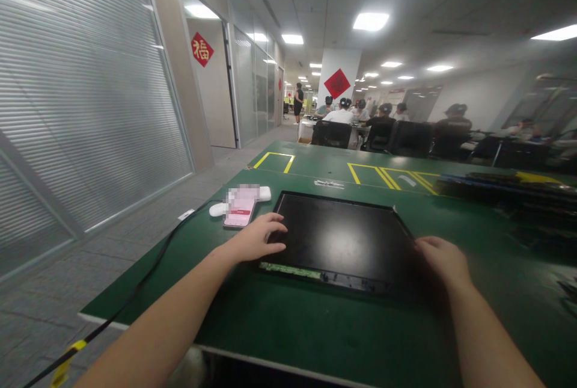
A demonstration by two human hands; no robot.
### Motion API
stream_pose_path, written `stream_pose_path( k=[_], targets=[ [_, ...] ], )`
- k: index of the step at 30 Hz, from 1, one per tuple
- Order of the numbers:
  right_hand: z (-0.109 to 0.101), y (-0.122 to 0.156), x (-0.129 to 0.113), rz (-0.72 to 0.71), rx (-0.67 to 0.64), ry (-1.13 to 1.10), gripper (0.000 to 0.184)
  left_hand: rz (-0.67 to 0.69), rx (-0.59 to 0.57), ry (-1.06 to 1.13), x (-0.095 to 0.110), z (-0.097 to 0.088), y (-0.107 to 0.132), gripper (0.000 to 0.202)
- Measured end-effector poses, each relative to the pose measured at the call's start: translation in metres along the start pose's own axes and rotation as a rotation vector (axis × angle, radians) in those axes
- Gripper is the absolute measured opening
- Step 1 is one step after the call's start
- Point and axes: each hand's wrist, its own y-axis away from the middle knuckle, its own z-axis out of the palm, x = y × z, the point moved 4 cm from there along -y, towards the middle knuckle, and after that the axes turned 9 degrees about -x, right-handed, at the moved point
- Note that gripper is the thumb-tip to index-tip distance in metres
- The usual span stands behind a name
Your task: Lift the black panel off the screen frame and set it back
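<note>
While lying flat on a smooth dark-green table [315,325], thin black rectangular display panel [345,234], narrow green circuit strip [291,270] along near edge, bare left hand [261,236] at left edge, thumb and fingers parted wide, bare right hand [446,260] at right edge, grip not discernible, pink-screened rectangular phone [240,212] near left hand.
</note>
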Motion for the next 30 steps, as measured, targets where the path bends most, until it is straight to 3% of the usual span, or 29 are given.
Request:
stream_pose_path(
  k=[3, 6, 10, 16, 23, 30],
  targets=[
    [0.000, 0.002, -0.001, -0.005, -0.007, -0.016, 0.026, -0.145, 0.064, -0.047, -0.013, 0.005, -0.001, 0.049],
    [0.000, 0.003, -0.002, 0.010, -0.014, -0.032, 0.025, -0.277, 0.030, -0.080, -0.026, 0.015, -0.002, 0.061],
    [-0.002, 0.005, -0.003, 0.002, 0.004, -0.022, 0.024, -0.284, -0.022, -0.110, -0.031, 0.023, -0.004, 0.063],
    [-0.003, 0.004, -0.003, -0.003, 0.037, -0.037, 0.025, -0.309, 0.047, -0.034, -0.028, 0.017, -0.007, 0.055],
    [0.000, -0.001, 0.002, 0.001, 0.010, -0.049, 0.026, -0.345, 0.253, 0.344, -0.029, 0.007, -0.003, 0.056],
    [-0.001, -0.003, 0.004, -0.029, 0.025, -0.012, 0.028, -0.375, 0.428, 0.971, -0.027, 0.010, -0.007, 0.053]
  ],
)
